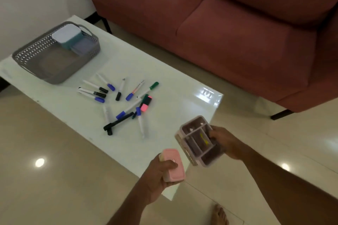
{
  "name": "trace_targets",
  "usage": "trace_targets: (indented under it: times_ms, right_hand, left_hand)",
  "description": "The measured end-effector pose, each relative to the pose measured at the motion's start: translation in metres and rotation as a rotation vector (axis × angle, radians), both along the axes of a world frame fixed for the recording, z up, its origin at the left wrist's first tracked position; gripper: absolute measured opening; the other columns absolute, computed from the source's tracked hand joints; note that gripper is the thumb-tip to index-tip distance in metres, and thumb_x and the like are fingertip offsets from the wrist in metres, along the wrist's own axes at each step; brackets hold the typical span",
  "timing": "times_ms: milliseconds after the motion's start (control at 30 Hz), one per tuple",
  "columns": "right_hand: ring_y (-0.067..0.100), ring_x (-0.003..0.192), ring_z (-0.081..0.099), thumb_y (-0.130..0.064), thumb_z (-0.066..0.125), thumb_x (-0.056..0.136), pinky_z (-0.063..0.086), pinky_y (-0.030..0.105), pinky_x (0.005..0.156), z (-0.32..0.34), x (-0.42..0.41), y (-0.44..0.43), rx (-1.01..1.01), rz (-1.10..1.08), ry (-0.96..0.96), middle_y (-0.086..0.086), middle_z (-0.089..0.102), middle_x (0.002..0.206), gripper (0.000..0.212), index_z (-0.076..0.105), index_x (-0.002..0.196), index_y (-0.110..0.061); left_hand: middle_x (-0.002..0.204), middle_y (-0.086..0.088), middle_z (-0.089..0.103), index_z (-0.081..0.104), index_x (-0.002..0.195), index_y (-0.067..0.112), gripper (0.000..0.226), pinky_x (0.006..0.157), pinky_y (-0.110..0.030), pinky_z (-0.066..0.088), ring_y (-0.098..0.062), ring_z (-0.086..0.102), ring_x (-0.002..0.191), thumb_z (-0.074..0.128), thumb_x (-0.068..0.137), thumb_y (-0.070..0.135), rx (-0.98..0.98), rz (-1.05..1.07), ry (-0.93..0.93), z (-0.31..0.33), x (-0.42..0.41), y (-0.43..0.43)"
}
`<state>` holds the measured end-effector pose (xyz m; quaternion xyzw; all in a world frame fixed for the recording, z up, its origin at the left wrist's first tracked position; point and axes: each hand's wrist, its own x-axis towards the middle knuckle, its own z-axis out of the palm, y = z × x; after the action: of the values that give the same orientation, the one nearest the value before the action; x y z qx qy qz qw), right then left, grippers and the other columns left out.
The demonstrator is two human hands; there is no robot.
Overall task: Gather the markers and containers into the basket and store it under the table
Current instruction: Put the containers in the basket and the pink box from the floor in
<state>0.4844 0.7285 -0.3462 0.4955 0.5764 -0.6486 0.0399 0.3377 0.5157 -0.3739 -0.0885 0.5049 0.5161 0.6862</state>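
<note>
Left hand [158, 174] wraps a small pink box [172, 165]; right hand [225, 143] pinches the rim of a divided organiser [200, 141], tilted toward the camera. Both held above the near table [182, 86] corner, probably bound for the grey basket [54, 55] at the far end, which already holds two lidded tubs [73, 40]. Markers [120, 100] lie scattered mid-table, not yet gathered

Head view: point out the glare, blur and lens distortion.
Head view: glare patch on the white table near its sofa-side corner; ceiling lights mirrored on the floor tiles. Overall soft; left hand and right hand slightly smeared. Table edges bow from the wide-angle lens.
</note>
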Motion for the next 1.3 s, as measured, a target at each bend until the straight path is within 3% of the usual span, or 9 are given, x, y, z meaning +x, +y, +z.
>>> trace_targets:
  times_ms: [333, 667, 733, 800, 900, 1033, 1100, 1200, 1300]
  right_hand:
    - [0.02, 0.085, 0.072, -0.015, 0.052, 0.089, 0.057, 0.029, 0.07, -0.027, -0.142, 0.025, 0.247, 0.35, -0.197, 0.001, 0.073, 0.098, 0.03, 0.07, 0.109, -0.029]
    - [0.013, 0.083, 0.07, -0.029, 0.054, 0.098, 0.049, 0.022, 0.064, -0.054, -0.158, 0.04, 0.183, 0.272, -0.21, 0.001, 0.072, 0.098, 0.019, 0.066, 0.112, -0.026]
    - [0.012, 0.089, 0.069, -0.027, 0.055, 0.098, 0.049, 0.02, 0.066, -0.052, -0.162, 0.039, 0.159, 0.273, -0.206, -0.001, 0.071, 0.104, 0.022, 0.064, 0.118, -0.024]
    - [0.019, 0.111, 0.063, -0.026, 0.06, 0.095, 0.052, 0.028, 0.084, -0.049, -0.165, 0.038, 0.162, 0.276, -0.239, -0.001, 0.063, 0.124, 0.035, 0.056, 0.13, -0.023]
    - [0.022, 0.139, 0.035, -0.019, 0.066, 0.089, 0.031, 0.037, 0.112, -0.034, -0.184, 0.041, 0.376, 0.219, -0.373, 0.0, 0.037, 0.151, 0.062, 0.038, 0.145, -0.021]
    - [0.02, 0.12, 0.051, -0.007, 0.064, 0.079, 0.039, 0.024, 0.1, -0.002, -0.258, 0.014, 0.755, 0.002, -0.192, 0.001, 0.049, 0.139, 0.054, 0.052, 0.131, -0.02]
    - [0.018, 0.099, 0.063, -0.009, 0.069, 0.08, 0.049, 0.018, 0.082, 0.004, -0.325, -0.01, 0.535, -0.172, -0.008, 0.002, 0.063, 0.12, 0.038, 0.06, 0.112, -0.026]
    - [0.017, 0.087, 0.07, -0.033, 0.075, 0.082, 0.06, 0.03, 0.073, 0.001, -0.43, -0.041, 0.159, -0.254, 0.122, 0.0, 0.067, 0.107, 0.035, 0.06, 0.113, -0.027]
    - [0.018, 0.091, 0.07, -0.034, 0.07, 0.087, 0.061, 0.035, 0.073, -0.008, -0.527, -0.054, 0.145, -0.255, 0.167, -0.001, 0.067, 0.109, 0.036, 0.059, 0.119, -0.025]
  left_hand:
    - [0.121, -0.021, 0.058, 0.055, 0.128, 0.012, 0.063, 0.092, -0.056, 0.052, -0.04, 0.056, 0.113, 0.07, 0.068, 0.002, 0.104, 0.045, -0.126, -0.024, -0.088, 0.017]
    - [0.13, -0.027, 0.056, 0.051, 0.131, 0.011, 0.067, 0.091, -0.057, 0.052, -0.043, 0.053, 0.121, 0.071, 0.067, 0.005, 0.0, -0.217, -0.084, -0.041, -0.164, 0.034]
    - [0.126, -0.027, 0.06, 0.052, 0.132, 0.008, 0.065, 0.096, -0.059, 0.048, -0.042, 0.055, 0.12, 0.069, 0.069, 0.005, -0.019, -0.221, -0.105, -0.039, -0.184, 0.034]
    - [0.123, -0.026, 0.063, 0.052, 0.131, 0.006, 0.062, 0.103, -0.062, 0.041, -0.042, 0.056, 0.121, 0.066, 0.071, 0.004, -0.008, -0.213, -0.139, -0.029, -0.204, 0.034]
    - [0.125, -0.026, 0.062, 0.055, 0.13, 0.007, 0.06, 0.106, -0.059, 0.039, -0.042, 0.056, 0.121, 0.066, 0.071, 0.002, 0.016, -0.184, -0.149, -0.013, -0.246, 0.042]
    - [0.113, -0.018, 0.07, 0.062, 0.123, 0.007, 0.051, 0.082, -0.043, 0.058, -0.029, 0.068, 0.099, 0.066, 0.073, -0.001, 0.061, -0.037, -0.106, 0.009, -0.306, 0.068]
    - [0.109, -0.016, 0.071, 0.064, 0.12, 0.006, 0.048, 0.075, -0.038, 0.059, -0.027, 0.07, 0.092, 0.065, 0.073, -0.002, 0.098, 0.066, -0.088, 0.015, -0.346, 0.082]
    - [0.113, -0.02, 0.067, 0.061, 0.125, 0.006, 0.044, 0.07, -0.036, 0.056, -0.031, 0.066, 0.095, 0.064, 0.081, 0.009, 0.117, 0.146, -0.015, 0.013, -0.417, 0.097]
    - [0.123, -0.022, 0.064, 0.059, 0.127, 0.006, 0.047, 0.08, -0.041, 0.053, -0.036, 0.061, 0.11, 0.068, 0.083, 0.016, 0.114, 0.16, 0.109, -0.001, -0.497, 0.097]
